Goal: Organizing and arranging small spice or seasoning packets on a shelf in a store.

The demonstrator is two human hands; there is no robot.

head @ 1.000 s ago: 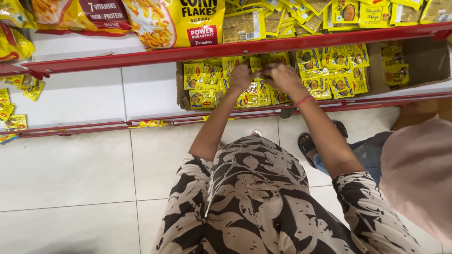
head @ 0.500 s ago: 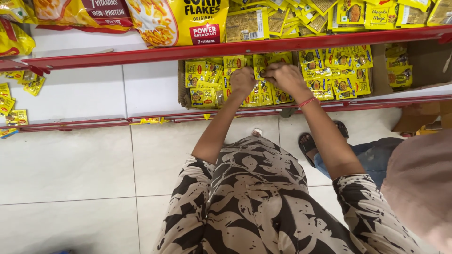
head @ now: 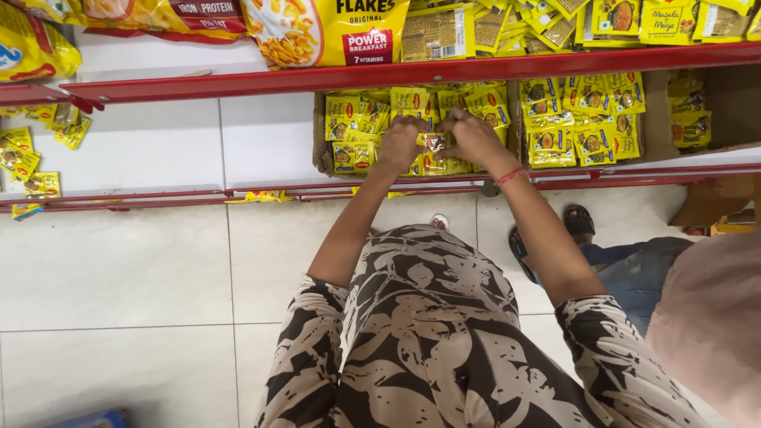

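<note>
We have both hands reached forward into the lower shelf. The left hand (head: 399,143) and the right hand (head: 473,136) sit close together, with only a small gap between them, and both pinch one small yellow packet (head: 434,143) between their fingertips. The packet hangs just above the pile of like yellow packets (head: 357,127) that fills the open cardboard box (head: 320,150) under our hands. A red band (head: 510,175) circles the right wrist. Both forearms are bare up to the sleeves of a brown and cream patterned garment (head: 432,341).

A second box of yellow packets (head: 583,119) stands just beside the first, to its right. A red shelf rail (head: 412,73) runs across above both boxes, and large yellow bags (head: 325,28) lie on the shelf over it. More small yellow packets (head: 24,158) lie on the lower shelf well apart to the left. The floor (head: 119,277) below is white tile. At the right, another person's sandalled foot (head: 577,222) and blue trouser leg (head: 634,261) stand near our right arm
</note>
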